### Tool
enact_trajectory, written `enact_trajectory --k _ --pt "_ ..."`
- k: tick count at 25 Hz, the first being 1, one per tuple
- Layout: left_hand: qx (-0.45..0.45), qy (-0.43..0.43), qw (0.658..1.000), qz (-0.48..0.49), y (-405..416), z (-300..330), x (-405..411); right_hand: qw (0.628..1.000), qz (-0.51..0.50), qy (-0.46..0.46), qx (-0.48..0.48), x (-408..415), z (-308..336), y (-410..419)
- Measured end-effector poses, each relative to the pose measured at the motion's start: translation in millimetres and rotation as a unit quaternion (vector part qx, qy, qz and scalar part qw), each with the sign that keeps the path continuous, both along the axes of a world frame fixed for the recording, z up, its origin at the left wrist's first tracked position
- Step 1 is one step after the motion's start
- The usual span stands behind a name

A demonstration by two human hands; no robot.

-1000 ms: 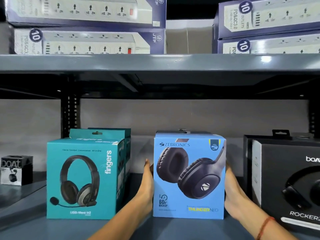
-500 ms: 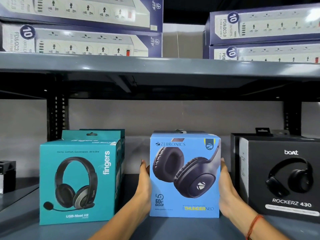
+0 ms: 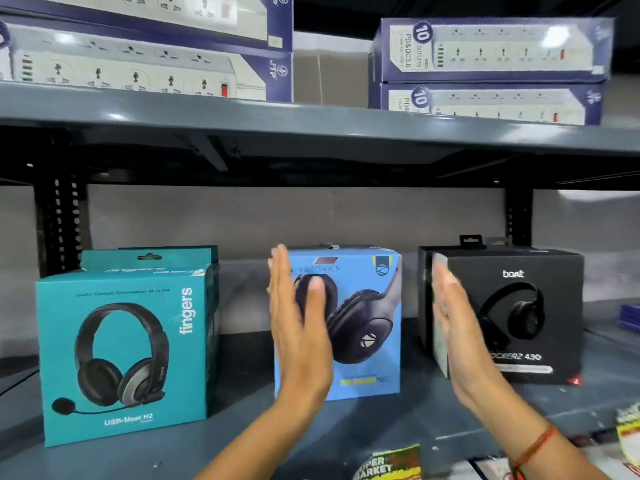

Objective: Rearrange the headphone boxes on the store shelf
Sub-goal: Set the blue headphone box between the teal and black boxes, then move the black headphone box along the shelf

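Observation:
Three headphone boxes stand in a row on the grey shelf (image 3: pixel 242 427). A teal Fingers box (image 3: pixel 121 355) is on the left, with a second teal box behind it. The light blue Zebronics box (image 3: pixel 367 323) stands in the middle. A black boAt box (image 3: pixel 526 313) is on the right. My left hand (image 3: pixel 298 327) is flat and open in front of the blue box's left part, holding nothing. My right hand (image 3: pixel 457 330) is flat and open in front of the black box's left edge, a red thread on its wrist. Both hands look blurred.
The upper shelf (image 3: pixel 311 126) overhangs closely and carries stacked power-strip boxes (image 3: pixel 485 50). A black upright post (image 3: pixel 59 223) stands at the back left. Printed labels (image 3: pixel 388 465) hang on the shelf's front edge at lower right. Gaps separate the three boxes.
Both hands have let go of the blue box's sides and pulled back towards me, rising and opening flat. The view has shifted right and tilted.

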State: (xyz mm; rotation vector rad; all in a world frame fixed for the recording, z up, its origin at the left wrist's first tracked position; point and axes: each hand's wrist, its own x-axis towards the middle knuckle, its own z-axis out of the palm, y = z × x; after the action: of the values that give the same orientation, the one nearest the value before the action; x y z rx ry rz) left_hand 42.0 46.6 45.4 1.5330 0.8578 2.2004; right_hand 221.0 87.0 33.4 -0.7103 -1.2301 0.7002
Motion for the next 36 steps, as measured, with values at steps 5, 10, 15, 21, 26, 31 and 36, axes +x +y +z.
enact_trajectory --k 5,10,15,21,26,31,36 --pt "0.01 0.12 0.981 -0.15 -13.5 -6.1 90.3 0.979 -0.156 0.023 0.127 103.7 20.7 -19.1" --pt "-0.222 0.235 0.931 -0.168 41.1 -25.0 155.1 0.974 -0.225 -0.033 0.006 229.1 -5.7 15.8" --pt "-0.367 0.097 0.882 -0.278 113.0 -28.9 168.7 0.975 0.071 -0.177 -0.113 288.7 -31.6 77.7" --pt "-0.361 0.093 0.877 -0.304 143.4 -41.0 176.5 0.955 0.156 -0.212 -0.136 305.8 -30.6 115.9" --pt "-0.363 0.079 0.9 -0.229 145.5 -46.3 180.8 0.96 0.162 -0.191 -0.123 302.9 -28.0 125.6" --pt "-0.353 0.067 0.916 -0.18 139.8 -54.1 186.1 0.96 0.18 -0.165 -0.139 305.5 -31.8 135.3" --pt "-0.348 0.07 0.926 -0.131 132.5 -61.4 184.6 0.956 0.208 -0.153 -0.138 304.9 -35.1 138.6"
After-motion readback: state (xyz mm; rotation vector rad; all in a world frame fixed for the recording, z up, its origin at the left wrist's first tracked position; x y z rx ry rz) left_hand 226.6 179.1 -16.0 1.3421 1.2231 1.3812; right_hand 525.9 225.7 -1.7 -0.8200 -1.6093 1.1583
